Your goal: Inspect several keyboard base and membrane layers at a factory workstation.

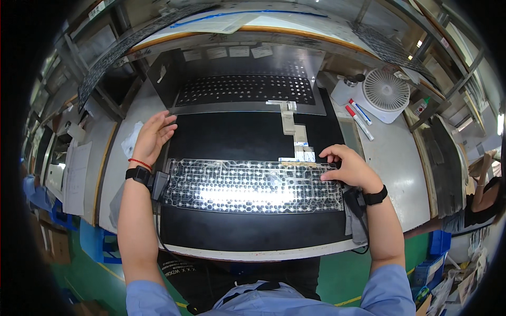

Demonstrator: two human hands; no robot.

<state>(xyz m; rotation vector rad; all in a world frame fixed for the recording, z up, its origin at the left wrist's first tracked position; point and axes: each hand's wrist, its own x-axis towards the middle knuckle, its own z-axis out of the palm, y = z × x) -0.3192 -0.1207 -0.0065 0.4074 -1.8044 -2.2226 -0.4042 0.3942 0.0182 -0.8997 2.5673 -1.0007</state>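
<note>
A clear, shiny keyboard membrane sheet point(253, 187) with printed traces and rows of round dots lies on the black work mat point(226, 138). From its far edge a stepped, pale flat tail point(288, 124) runs away from me. My left hand point(155, 136) is raised by the mat's left edge, beyond the sheet's far left corner, with its fingers stretched out and nothing in them. Over the sheet's far right corner hovers my right hand point(345, 166), thumb and fingers apart. Whether its thumb touches the sheet I cannot tell. Both wrists wear black straps with small dark devices.
Behind the mat stands a dark glossy panel point(242, 66) reflecting the dots. A white fan point(386, 90), markers point(360, 121) and a white bottle point(345, 88) sit at the right. A shelf point(253, 32) crosses above. At the far right, another person's arm point(480, 181) shows.
</note>
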